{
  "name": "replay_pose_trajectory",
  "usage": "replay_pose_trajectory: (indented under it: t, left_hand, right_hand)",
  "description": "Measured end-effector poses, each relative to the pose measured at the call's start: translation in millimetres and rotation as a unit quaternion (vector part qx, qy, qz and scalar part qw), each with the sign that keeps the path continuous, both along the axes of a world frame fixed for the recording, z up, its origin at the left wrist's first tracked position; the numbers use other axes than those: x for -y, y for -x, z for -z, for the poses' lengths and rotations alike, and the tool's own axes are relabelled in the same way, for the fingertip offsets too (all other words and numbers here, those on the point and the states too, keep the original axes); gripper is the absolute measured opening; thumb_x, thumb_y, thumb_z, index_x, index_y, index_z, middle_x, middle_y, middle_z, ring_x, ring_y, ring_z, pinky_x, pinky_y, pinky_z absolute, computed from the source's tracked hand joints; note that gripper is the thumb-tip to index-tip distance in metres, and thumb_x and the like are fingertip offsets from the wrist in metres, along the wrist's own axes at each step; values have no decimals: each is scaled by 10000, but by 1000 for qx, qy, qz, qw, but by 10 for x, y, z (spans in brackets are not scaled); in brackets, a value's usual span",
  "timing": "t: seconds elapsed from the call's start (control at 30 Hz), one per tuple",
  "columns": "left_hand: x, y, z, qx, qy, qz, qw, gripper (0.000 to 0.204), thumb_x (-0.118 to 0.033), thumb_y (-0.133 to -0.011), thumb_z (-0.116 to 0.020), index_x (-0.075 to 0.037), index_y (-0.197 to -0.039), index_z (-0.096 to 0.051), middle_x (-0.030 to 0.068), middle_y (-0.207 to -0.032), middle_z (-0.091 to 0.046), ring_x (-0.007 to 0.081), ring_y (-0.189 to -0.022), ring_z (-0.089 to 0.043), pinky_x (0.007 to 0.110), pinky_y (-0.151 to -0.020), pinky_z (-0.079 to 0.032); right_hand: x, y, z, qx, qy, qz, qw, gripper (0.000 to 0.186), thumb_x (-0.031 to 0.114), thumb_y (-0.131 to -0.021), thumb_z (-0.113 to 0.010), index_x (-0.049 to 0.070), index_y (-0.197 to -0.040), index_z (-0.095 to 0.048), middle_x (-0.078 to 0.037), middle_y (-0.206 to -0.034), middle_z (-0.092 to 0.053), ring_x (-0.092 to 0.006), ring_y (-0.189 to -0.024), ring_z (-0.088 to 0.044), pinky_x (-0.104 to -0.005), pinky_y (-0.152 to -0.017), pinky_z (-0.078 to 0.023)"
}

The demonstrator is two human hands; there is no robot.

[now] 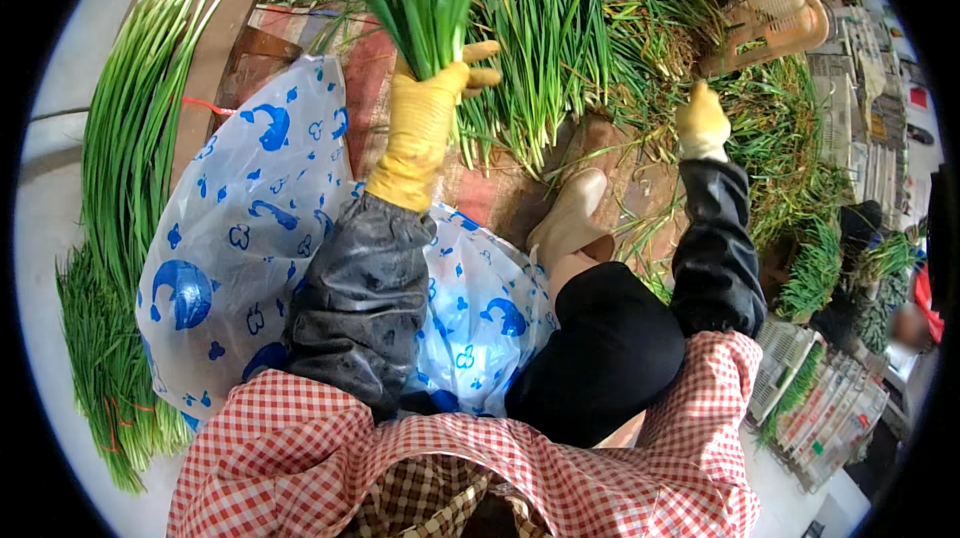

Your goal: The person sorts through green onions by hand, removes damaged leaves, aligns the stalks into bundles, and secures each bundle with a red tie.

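Observation:
My left hand (422, 123), in a yellow rubber glove, is wrapped around the pale stem ends of a bunch of garlic chives (420, 3). The green leaves point away from me. Right of it lies a loose layer of chives (530, 78), white ends toward me. My right hand (703, 123), gloved too, is closed above a heap of untrimmed chives (690, 23) with brown, withered bits. Whether anything is in its fingers is hidden.
A yellow plastic crate (775, 23) leans at the heap's far right. Blue-patterned plastic sheeting (250, 228) covers my left leg. Bundled chives (145, 118) lie at the far left, more bundles (110, 368) nearer. My right boot (570, 208) rests before the heap. Grey crates (815, 408) stand right.

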State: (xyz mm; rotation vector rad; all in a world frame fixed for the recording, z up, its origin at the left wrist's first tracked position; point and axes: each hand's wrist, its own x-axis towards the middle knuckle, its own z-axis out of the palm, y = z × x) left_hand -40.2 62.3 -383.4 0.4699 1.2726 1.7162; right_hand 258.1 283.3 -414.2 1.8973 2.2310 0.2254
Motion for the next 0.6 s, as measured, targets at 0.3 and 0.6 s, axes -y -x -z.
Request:
replay_pose_trajectory:
  t: [0.3,0.6]
  left_hand:
    - [183,-40,941,320,248,-44,914,298,-41,-788,-541,-45,-1081,-602,88,-958,-674,127,-554,-542,288,-519,-489]
    - [188,-168,1093,204,386,3,900,209,-107,-827,-619,-27,-1020,-620,83,-964,-683,113,-601,-552,244,-551,-492]
  right_hand:
    - [1501,719,1321,-167,222,-186,942,182,287,-816,-593,164,-950,-604,-120,-759,-656,-319,-717,-645,-435,-634,-506]
    - [1649,760,1801,-197,336,-138,911,229,311,-804,-583,99,-874,-634,-165,-818,-666,-348,-808,-644,-423,-699,-503]
